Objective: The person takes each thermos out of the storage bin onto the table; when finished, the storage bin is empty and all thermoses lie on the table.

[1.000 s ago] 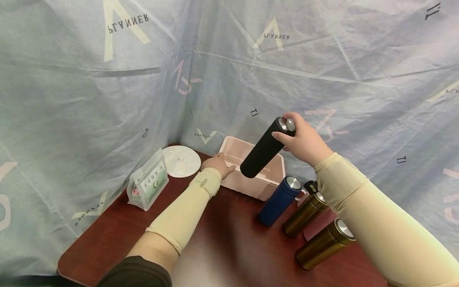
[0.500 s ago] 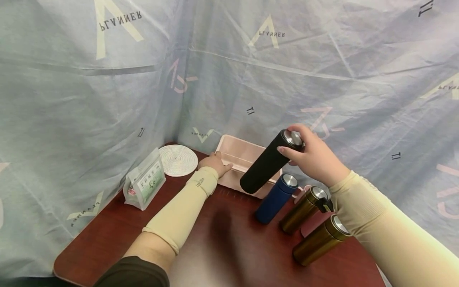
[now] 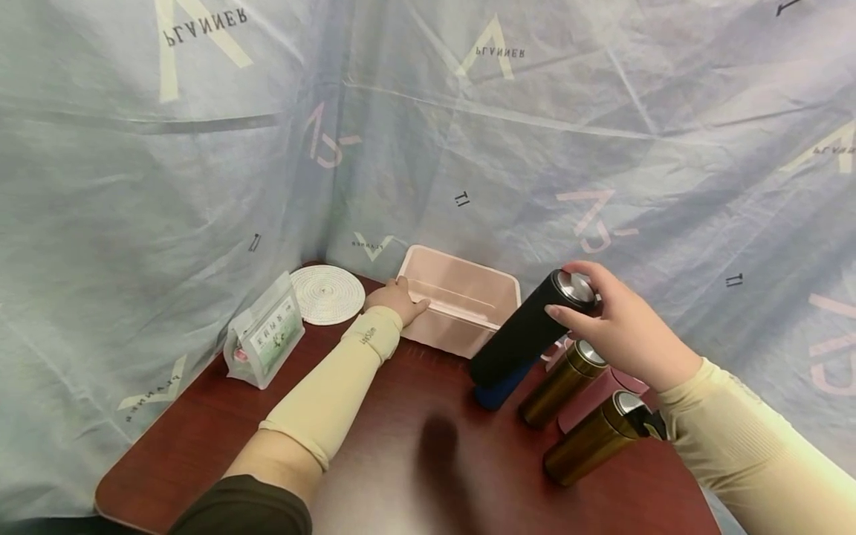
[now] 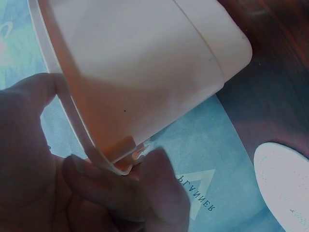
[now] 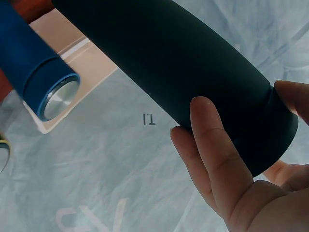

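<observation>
My right hand [image 3: 618,323] holds a black thermos flask [image 3: 524,334] by its upper end, around the silver-topped lid. The flask is tilted and raised above the table, and covers most of a blue thermos [image 3: 498,390] standing behind it. In the right wrist view, fingers and thumb wrap the black flask [image 5: 174,63], with the blue thermos [image 5: 36,63] to the left. My left hand [image 3: 394,301] grips the near left corner of a pink plastic bin [image 3: 441,331]. The left wrist view shows the thumb and curled fingers at the bin's rim [image 4: 77,116].
Two bronze thermoses [image 3: 562,383] and a pink one [image 3: 598,397] stand at the right of the dark red table [image 3: 361,483]. A round white woven mat [image 3: 328,295] and a clear-sided pouch [image 3: 264,334] lie to the left. Grey printed sheeting [image 3: 414,148] hangs behind.
My right hand has brought the black flask from over the pink bin rightward and toward me, in front of the blue thermos. The left hand stays at the bin's corner.
</observation>
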The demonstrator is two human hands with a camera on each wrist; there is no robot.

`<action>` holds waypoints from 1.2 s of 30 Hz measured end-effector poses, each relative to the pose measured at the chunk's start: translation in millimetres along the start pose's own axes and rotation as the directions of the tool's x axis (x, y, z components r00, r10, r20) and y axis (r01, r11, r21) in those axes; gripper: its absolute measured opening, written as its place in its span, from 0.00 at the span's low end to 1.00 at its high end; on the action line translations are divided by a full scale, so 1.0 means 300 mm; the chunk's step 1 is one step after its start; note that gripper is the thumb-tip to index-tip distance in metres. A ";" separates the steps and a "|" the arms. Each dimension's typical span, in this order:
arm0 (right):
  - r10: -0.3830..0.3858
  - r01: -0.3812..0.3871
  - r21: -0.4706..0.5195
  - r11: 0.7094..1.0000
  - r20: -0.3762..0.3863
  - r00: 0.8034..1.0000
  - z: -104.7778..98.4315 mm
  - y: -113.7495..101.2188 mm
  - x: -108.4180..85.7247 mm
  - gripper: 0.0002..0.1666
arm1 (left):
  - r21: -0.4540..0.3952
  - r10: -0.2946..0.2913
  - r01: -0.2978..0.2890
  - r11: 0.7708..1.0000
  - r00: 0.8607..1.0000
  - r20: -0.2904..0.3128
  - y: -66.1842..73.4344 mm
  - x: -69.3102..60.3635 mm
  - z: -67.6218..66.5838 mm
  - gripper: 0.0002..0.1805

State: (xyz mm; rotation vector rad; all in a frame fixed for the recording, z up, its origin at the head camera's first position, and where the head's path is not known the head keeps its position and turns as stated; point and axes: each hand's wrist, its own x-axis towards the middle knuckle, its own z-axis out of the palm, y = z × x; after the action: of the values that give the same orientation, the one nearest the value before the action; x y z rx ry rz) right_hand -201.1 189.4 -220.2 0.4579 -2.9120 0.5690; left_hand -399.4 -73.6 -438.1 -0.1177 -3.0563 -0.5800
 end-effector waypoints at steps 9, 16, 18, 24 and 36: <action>0.037 -0.036 -0.045 0.998 0.013 0.999 -0.014 0.055 -0.066 0.42 | -0.006 -0.003 0.003 1.000 1.000 0.000 0.000 -0.010 -0.005 0.49; 0.089 -0.088 -0.030 0.996 0.038 0.995 -0.011 0.109 -0.107 0.41 | -0.013 0.007 -0.007 1.000 1.000 0.001 0.001 -0.012 -0.005 0.47; 0.106 -0.106 -0.013 0.994 0.052 0.993 -0.007 0.125 -0.115 0.42 | -0.018 0.008 -0.008 1.000 1.000 0.002 0.000 -0.012 -0.005 0.47; 0.089 -0.088 -0.061 0.994 0.010 0.996 0.016 0.165 -0.130 0.41 | -0.029 0.004 -0.004 1.000 1.000 0.003 -0.003 -0.013 -0.005 0.48; 0.093 -0.092 -0.046 0.995 0.025 0.995 0.067 0.240 -0.155 0.41 | -0.042 0.008 -0.009 0.999 1.000 -0.018 -0.001 -0.017 0.001 0.46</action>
State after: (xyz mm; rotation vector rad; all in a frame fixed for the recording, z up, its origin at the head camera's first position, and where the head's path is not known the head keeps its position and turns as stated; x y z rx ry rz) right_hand -181.8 257.6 -272.5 0.3295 -2.9782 0.5125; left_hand -394.3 -74.1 -438.7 -0.1259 -3.0259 -0.6421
